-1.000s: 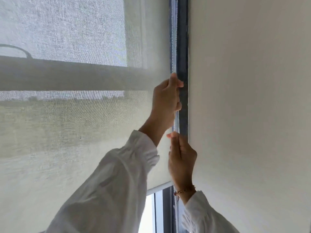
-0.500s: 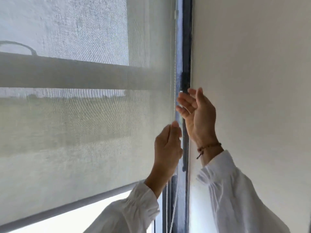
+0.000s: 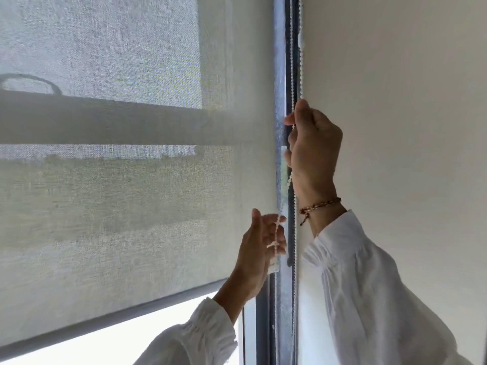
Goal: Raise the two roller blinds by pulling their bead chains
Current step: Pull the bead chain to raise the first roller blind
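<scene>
A sheer beige roller blind [image 3: 131,196] covers most of the window on the left; its grey bottom bar [image 3: 110,316] slants across the lower left, with bright glass below it. A white bead chain [image 3: 292,61] hangs in the dark gap beside the window frame. My right hand [image 3: 312,151] is high up, fingers closed around the chain. My left hand [image 3: 261,248] is lower, fingers loosely spread, with a chain strand and its connector lying across the fingertips. An opaque cream blind [image 3: 395,127] fills the right side.
A dark blue-grey window frame [image 3: 280,312] runs vertically between the two blinds. Through the sheer fabric a horizontal rail and a landscape show faintly. White sleeves cover both forearms, and a braided bracelet [image 3: 320,205] circles my right wrist.
The hands have swapped heights: my right hand rose and closed on the chain, my left came down and loosened. The left blind's bottom bar has risen, showing more bright glass.
</scene>
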A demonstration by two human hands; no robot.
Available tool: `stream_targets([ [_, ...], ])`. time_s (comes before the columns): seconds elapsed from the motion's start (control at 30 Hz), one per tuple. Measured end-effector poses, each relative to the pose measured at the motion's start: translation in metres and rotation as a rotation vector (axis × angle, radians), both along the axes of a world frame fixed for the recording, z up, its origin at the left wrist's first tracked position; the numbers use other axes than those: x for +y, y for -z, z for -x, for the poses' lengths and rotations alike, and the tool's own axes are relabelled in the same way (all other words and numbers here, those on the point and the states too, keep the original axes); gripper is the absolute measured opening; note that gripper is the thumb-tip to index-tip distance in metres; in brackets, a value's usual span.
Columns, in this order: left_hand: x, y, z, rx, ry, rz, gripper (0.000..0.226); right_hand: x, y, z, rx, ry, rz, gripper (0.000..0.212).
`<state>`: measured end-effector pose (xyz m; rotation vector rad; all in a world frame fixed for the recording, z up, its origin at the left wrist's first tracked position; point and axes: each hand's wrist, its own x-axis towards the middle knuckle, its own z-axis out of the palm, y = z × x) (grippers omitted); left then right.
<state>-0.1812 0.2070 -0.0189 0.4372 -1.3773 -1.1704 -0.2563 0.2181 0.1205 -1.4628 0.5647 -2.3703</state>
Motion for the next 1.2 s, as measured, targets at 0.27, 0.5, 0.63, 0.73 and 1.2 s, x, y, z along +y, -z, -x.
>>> stream_targets([
  [0.27, 0.001, -0.095, -0.013, 0.086, -0.039, 0.128, 0.048, -0.004, 0.072, -0.017, 0.122, 0.322, 0.029, 0.029],
  [0.5, 0.010, -0.137, -0.007, 0.093, 0.023, 0.182, 0.030, -0.017, 0.156, -0.023, 0.202, 0.410, 0.098, 0.039],
  [0.63, 0.012, -0.139, 0.006, 0.117, -0.074, 0.156, 0.033, -0.021, 0.163, -0.026, 0.259, 0.353, 0.080, 0.036],
  [0.73, 0.013, -0.137, 0.008, 0.174, -0.126, 0.227, 0.039, -0.021, 0.154, -0.022, 0.193, -0.032, -0.133, 0.034],
  [1.2, 0.007, -0.007, -0.011, -0.023, -0.222, 0.142, 0.038, -0.031, 0.035, 0.004, 0.254, -0.547, -0.305, 0.047],
])
